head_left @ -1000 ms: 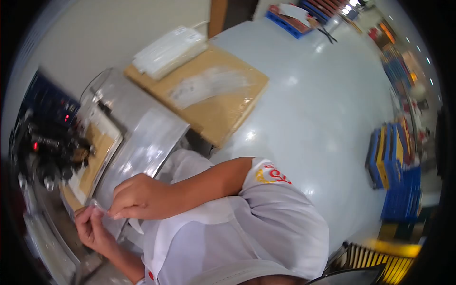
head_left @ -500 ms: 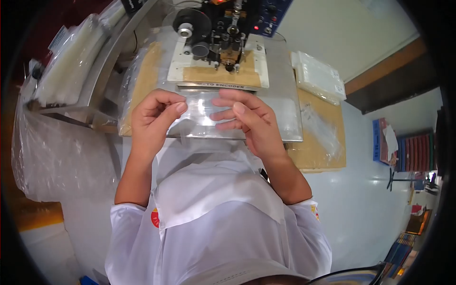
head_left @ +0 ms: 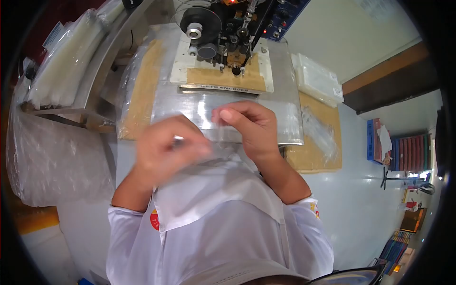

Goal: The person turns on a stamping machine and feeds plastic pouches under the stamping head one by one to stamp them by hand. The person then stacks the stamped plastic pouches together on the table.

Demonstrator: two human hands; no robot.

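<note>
In front of my apron, my right hand (head_left: 254,126) has thumb and fingers pinched together at the edge of a thin, clear plastic bag (head_left: 222,137). The bag is hard to make out against the shiny metal table and white apron. My left hand (head_left: 171,149) is close beside it, lower and to the left, fingers curled and smeared by motion; whether it grips the plastic cannot be seen. Beyond both hands is a black and white encoder machine (head_left: 223,78) with a round reel (head_left: 201,23) and lettering along its front edge.
The machine stands on a metal table (head_left: 280,114). A wrapped stack of clear bags (head_left: 319,80) and loose plastic (head_left: 320,135) lie on brown cardboard (head_left: 308,159) at right. Plastic bundles (head_left: 66,61) rest on a metal rack at left. Books (head_left: 412,152) stand far right.
My left hand has moved down and toward the right hand. The right hand's spread fingers have closed into a pinch. The clear plastic has shifted lower, toward the apron.
</note>
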